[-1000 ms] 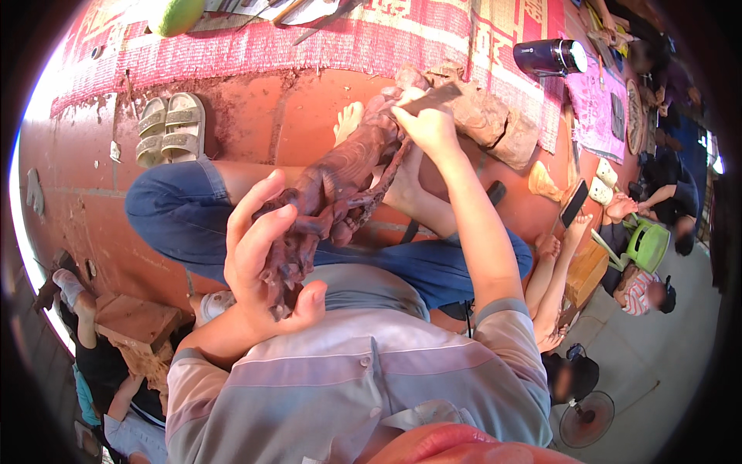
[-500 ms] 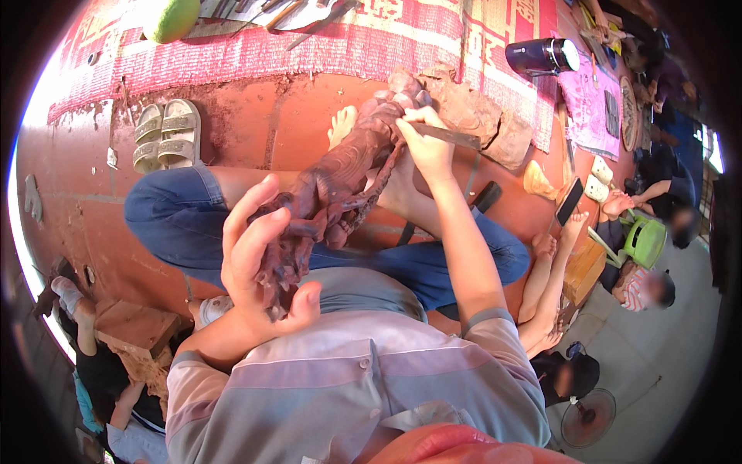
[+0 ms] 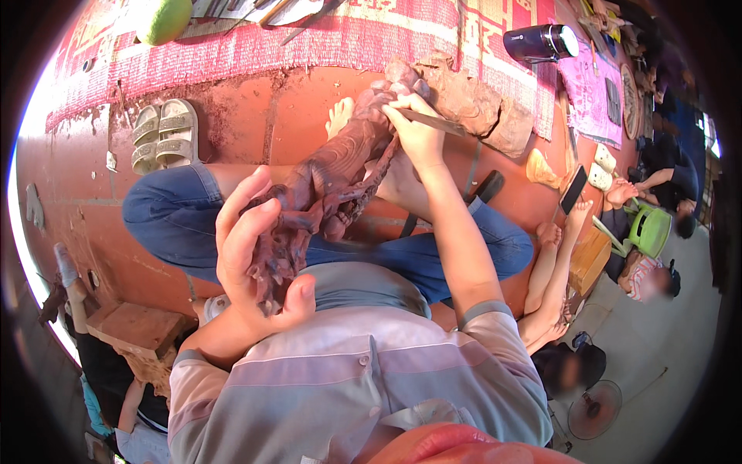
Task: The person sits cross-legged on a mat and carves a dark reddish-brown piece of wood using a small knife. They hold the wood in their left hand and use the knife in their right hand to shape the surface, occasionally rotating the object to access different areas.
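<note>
the wood carving (image 3: 325, 201), long and dark red-brown, lies across the person's lap above the blue jeans (image 3: 433, 255). the left hand (image 3: 251, 255) cups the carving's near end, fingers spread and thumb pressed under it. the right hand (image 3: 417, 135) is at the carving's far end, fingers closed around a thin tool (image 3: 433, 121) touching the wood. beyond the carving a rough wood block (image 3: 479, 104) sits at the mat's (image 3: 355, 39) edge; pale sandals (image 3: 162, 135) lie well to the carving's left.

Dark phone (image 3: 573, 189) on red floor (image 3: 255, 124)
</note>
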Motion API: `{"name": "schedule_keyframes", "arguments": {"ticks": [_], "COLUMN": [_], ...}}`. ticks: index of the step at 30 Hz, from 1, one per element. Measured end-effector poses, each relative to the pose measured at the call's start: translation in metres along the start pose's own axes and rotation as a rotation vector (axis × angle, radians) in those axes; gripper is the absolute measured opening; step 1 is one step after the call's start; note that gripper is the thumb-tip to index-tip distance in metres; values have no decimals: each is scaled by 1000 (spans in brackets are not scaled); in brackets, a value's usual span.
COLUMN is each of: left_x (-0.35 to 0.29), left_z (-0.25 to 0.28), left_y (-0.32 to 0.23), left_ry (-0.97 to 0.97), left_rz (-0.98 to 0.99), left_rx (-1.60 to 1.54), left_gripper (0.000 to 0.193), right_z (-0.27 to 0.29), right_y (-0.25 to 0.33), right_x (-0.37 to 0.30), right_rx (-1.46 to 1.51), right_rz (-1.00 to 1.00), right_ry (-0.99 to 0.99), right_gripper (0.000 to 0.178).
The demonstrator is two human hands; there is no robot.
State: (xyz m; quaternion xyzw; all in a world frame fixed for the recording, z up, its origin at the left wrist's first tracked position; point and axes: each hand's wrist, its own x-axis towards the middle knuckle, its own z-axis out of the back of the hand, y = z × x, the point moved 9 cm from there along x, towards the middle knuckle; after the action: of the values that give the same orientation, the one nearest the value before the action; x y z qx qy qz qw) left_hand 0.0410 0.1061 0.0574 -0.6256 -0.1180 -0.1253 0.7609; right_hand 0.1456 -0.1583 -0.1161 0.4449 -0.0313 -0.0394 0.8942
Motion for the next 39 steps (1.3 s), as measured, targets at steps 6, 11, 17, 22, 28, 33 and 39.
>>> {"name": "schedule_keyframes", "arguments": {"ticks": [6,11,17,22,28,33,39], "left_x": [0,0,-1,0,0,0,0], "left_z": [-1,-1,-2,-2,0,-3,-1], "left_y": [1,0,3,1,1,1,2], "left_ry": [-6,-14,-25,4,-7,3,-13], "left_rz": [12,3,51,14,7,22,11], "left_rx": [-31,-22,-103,-51,-52,-64,-53], "left_gripper": [65,64,64,64,65,65,65], "right_z": [28,38,5,28,-2,28,1], "right_y": [-14,-3,12,3,14,20,24], "right_x": [-23,-16,6,-2,6,3,12], "right_rx": [117,311,146,148,37,89,-27], "right_rz": [-100,-80,-20,78,52,145,77], "right_ry": [147,65,104,38,75,-57,86], "right_gripper": [11,10,8,8,7,8,9]}}
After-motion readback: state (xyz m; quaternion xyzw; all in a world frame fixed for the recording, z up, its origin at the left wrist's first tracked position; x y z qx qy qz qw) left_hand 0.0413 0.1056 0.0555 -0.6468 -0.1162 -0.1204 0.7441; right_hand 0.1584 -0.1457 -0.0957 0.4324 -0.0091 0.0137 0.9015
